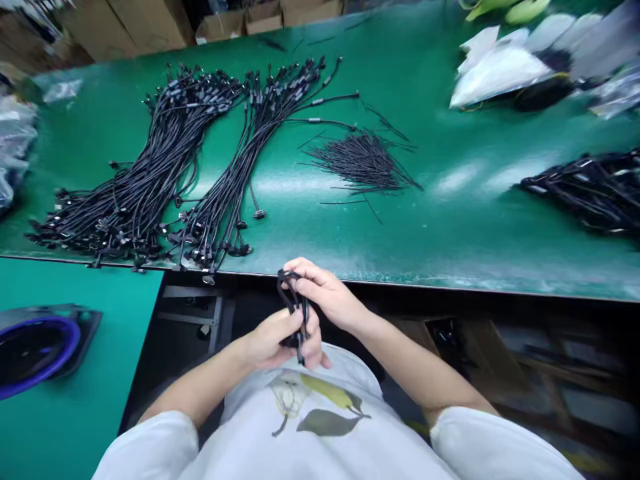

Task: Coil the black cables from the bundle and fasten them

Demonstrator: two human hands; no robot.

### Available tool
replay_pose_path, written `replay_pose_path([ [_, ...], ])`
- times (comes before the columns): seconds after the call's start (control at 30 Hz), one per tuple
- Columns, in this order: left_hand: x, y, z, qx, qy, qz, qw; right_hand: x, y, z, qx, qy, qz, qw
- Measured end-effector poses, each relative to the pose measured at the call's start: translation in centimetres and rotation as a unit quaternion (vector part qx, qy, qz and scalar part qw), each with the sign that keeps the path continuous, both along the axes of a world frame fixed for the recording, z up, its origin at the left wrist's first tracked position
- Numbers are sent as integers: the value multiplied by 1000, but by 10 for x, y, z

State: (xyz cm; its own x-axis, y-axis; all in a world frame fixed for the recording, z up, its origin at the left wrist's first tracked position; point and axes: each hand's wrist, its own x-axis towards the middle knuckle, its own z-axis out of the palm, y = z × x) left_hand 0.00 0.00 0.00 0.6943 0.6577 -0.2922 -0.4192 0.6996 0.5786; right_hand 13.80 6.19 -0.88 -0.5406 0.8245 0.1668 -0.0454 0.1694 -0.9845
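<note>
In front of my shirt, past the table's near edge, both hands hold a black cable (305, 312) folded into a small loop. My left hand (283, 337) grips the lower part of the coil between thumb and fingers. With bent fingers, my right hand (327, 293) pinches the upper end of the loop. Whether a tie is around the coil I cannot make out. Beyond the hands lies a loose pile of thin black ties (363, 160). To its left are two spread bundles of black cables, a larger bundle (155, 160) and a smaller bundle (245, 153), with connectors at both ends.
On the green table (450, 227), a heap of dark bundled cables (590, 190) lies at the right, with white plastic bags (500, 70) behind it. Cardboard boxes (135, 27) stand past the far edge. A round purple-rimmed device (65, 340) sits on the lower left table.
</note>
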Motion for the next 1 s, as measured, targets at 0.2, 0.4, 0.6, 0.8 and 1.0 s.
replay_pose_path([
  [0.2,-21,19,-8,110,267,1,957,28,8,18,387,-233,-16,892],
  [0.4,-29,25,4,205,349,-121,906,32,-2,9,546,-421,111,715],
  [0.6,-22,26,7,367,460,-166,791,45,1,16,506,-427,150,734],
  [0.8,-23,39,1,410,453,-179,771,53,3,11,452,-435,137,767],
  [1.0,-13,51,-6,195,280,-157,927,61,12,15,486,-399,133,766],
])
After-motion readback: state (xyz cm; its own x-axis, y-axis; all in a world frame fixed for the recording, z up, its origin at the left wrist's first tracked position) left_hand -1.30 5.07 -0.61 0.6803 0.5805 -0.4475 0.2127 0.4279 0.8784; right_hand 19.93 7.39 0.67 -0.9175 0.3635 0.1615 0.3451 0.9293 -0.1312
